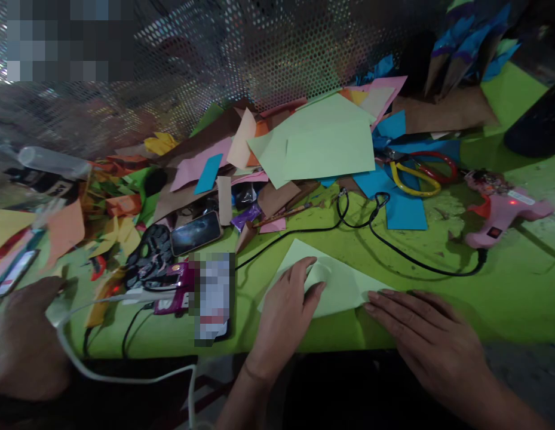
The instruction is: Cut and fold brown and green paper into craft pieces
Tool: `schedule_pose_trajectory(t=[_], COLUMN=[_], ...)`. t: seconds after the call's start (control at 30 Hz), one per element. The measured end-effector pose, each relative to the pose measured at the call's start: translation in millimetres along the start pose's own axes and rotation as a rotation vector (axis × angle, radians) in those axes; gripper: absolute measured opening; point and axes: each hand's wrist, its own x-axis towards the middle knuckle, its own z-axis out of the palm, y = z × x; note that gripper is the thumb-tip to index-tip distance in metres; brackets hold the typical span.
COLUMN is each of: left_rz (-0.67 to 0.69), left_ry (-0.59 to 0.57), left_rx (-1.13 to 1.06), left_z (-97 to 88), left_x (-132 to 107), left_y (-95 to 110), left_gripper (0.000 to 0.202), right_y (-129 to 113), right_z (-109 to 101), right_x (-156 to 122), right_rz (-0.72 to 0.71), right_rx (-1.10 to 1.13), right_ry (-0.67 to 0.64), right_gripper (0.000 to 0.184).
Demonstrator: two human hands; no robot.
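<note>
A pale green sheet of paper point(344, 280) lies on the table near its front edge, with a curled fold in its middle. My left hand point(288, 304) is closed on the sheet's left part, thumb and index finger on either side of the fold. Stretched out and held together, the fingers of my right hand point(425, 331) lie flat, with their tips at the sheet's right corner. To the left of the sheet is a phone point(214, 298), partly blurred out.
On the green table point(519, 298), a pink glue gun point(501, 215) trails a black cable. Behind are scissors point(416, 179), large pale green paper point(331, 140) and blue paper point(407, 206). Another person's hand point(26, 334) is at the left, near a yellow glue gun point(104, 298).
</note>
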Motion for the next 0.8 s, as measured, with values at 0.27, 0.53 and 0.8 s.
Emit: schedule_pose_trajectory(t=[0.27,0.53,0.8], left_rz=[0.009,0.133,0.503], left_ry=[0.007,0.149,0.147], left_rx=[0.039,0.189,0.348], left_z=[1.0,9.0,22.7], left_x=[1,-2,-8], left_y=[-1,-3,-12], left_gripper=[0.034,0.024,0.023], right_y=[0,0,-3], right_z=[1,-1,-4], right_x=[-1,-1,4], right_rz=[0.009,0.016,0.041], right_rx=[-0.010,-0.033,-0.031], right_ry=[-0.003,-0.031,-0.014], right_gripper=[0.044,0.043,0.043])
